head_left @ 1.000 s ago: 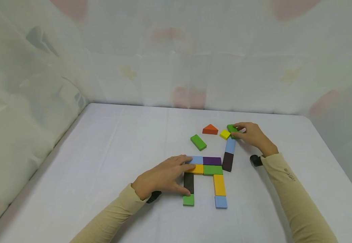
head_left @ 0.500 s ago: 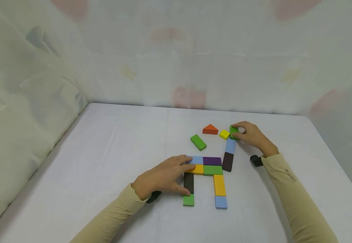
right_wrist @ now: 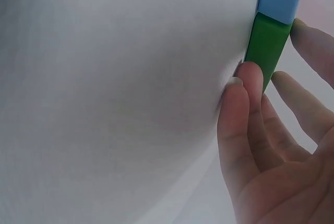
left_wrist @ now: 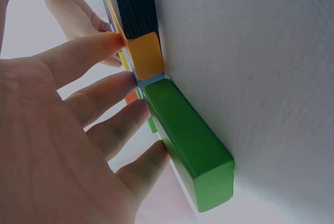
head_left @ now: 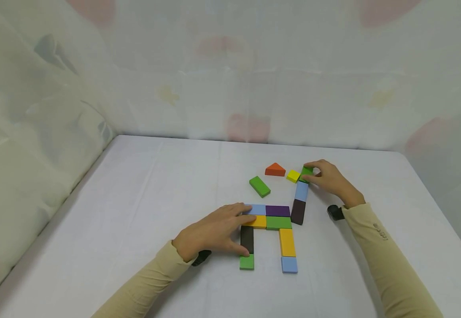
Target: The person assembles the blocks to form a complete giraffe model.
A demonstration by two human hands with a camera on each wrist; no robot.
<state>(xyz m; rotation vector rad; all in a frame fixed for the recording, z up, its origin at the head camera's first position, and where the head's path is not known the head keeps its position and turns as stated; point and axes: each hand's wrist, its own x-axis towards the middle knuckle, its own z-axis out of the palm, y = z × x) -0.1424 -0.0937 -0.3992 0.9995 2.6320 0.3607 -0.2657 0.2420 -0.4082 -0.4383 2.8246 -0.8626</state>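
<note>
My right hand (head_left: 330, 179) pinches a green block (head_left: 305, 174) at the upper end of a light blue block (head_left: 301, 191); in the right wrist view, that green block (right_wrist: 269, 44) lies end to end with the blue one. Below the blue is a dark brown block (head_left: 298, 212). My left hand (head_left: 218, 232) lies with spread, fairly straight fingers on the left side of a block figure, over a light blue block (head_left: 257, 209) and a yellow block (head_left: 260, 222). Its thumb touches a small green block (head_left: 247, 263). Another green block (left_wrist: 188, 135), by those fingertips in the left wrist view, is hidden in the head view.
A yellow small block (head_left: 293, 176), an orange triangle (head_left: 275, 169) and a loose green block (head_left: 260, 186) lie behind the figure. Its right side has purple (head_left: 278, 211), green (head_left: 279, 223), yellow (head_left: 287, 242) and light blue (head_left: 289, 265) blocks on the white table (head_left: 135, 198).
My right hand has turned the green block from a slant into line with the light blue block. The small yellow block has shifted slightly left. My left hand has stayed still.
</note>
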